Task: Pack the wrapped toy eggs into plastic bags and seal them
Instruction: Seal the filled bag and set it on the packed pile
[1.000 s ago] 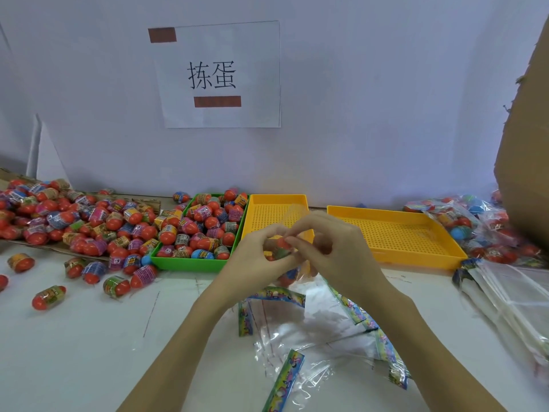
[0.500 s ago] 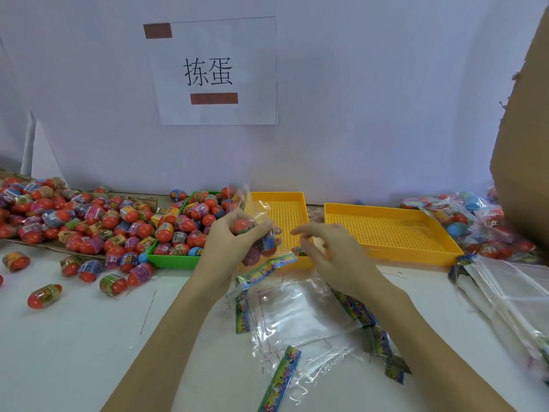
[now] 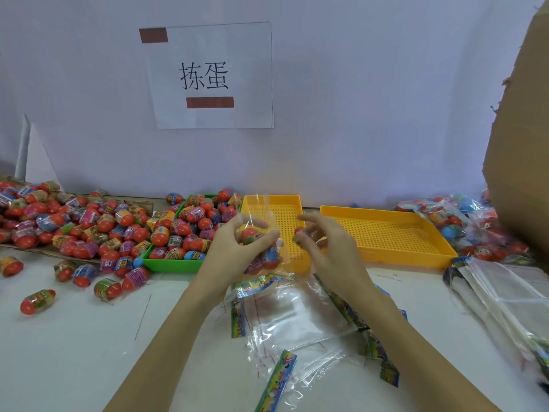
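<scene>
My left hand (image 3: 234,248) grips a clear plastic bag (image 3: 263,209) in front of the trays, with an egg (image 3: 249,234) pinched through the film. More wrapped eggs (image 3: 269,260) sit low in that bag. My right hand (image 3: 326,251) is just right of it, fingers curled, pinching one wrapped toy egg (image 3: 298,233) at the bag's open side. Empty clear bags with colourful header strips (image 3: 297,316) lie on the white table below both hands.
A green tray (image 3: 172,264) full of eggs stands left of two yellow perforated trays (image 3: 386,257). Loose eggs (image 3: 74,221) are heaped at far left. Filled bags (image 3: 460,221) and a stack of empty bags (image 3: 505,292) lie at right under a cardboard box (image 3: 523,129).
My hands were joined around an egg above the bags; they have come apart. The left now holds up the bag with eggs, and the right holds an egg beside it.
</scene>
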Motion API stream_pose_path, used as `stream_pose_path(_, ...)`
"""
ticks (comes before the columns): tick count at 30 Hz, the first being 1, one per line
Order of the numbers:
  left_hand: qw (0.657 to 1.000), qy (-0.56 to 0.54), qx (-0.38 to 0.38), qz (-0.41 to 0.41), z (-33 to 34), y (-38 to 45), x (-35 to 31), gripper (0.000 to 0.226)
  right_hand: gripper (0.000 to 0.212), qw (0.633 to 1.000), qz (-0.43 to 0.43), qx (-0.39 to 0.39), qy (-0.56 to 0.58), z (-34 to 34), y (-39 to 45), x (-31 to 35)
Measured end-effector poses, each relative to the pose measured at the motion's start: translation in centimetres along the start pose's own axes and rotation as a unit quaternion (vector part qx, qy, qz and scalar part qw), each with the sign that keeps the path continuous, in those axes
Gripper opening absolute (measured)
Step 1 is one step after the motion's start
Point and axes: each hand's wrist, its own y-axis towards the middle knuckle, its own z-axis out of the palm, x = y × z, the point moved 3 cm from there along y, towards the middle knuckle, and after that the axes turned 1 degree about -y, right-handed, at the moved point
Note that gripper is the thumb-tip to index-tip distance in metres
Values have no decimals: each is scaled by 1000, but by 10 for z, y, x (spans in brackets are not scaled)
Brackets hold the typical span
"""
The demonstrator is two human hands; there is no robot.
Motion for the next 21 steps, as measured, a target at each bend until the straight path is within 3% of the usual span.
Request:
stream_pose_path(3, 999, 39, 25, 16, 5, 0, 3, 37, 22, 986, 58, -72, 140, -15, 5, -2)
stream_pose_path(5, 997, 66, 26, 41, 9, -1, 3, 35, 17, 953, 97, -85, 276, -22, 6, -1)
stream_pose_path(8, 992, 98, 33, 67, 14, -3, 3, 42, 25, 895, 91, -57, 432, -27, 7, 10)
stream_pose_path(12, 988, 121, 49, 87, 17, -5, 1, 48, 33, 860, 42, 6, 509, -21, 4, 28)
stream_pose_path(14, 985, 126, 64, 95, 19, -6, 1, 49, 26, 893, -6, -9, 449, -20, 1, 36)
stream_pose_path(17, 982, 133, 71, 114, 21, -7, 0, 49, 21, 959, -92, -55, 261, -22, -3, 43)
stream_pose_path(21, 983, 112, 62, 131, 21, -6, 0, 51, 21, 982, -182, -47, 34, -22, -6, 43)
